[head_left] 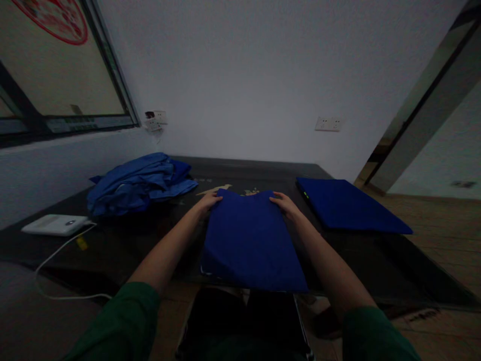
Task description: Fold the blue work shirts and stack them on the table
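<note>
Folded blue cloth [252,238], smooth and roughly rectangular, lies on the glossy black table [240,168]'s near edge. The left hand [208,200] and right hand [283,202], partly open, hold its far corners. Left on the table sit a crumpled blue fabric heap [137,183] and white power bank [56,224]; right, a flat blue folded stack [349,205].

Red emblem [60,21] cut off, table lettering [203,180] too small
</note>
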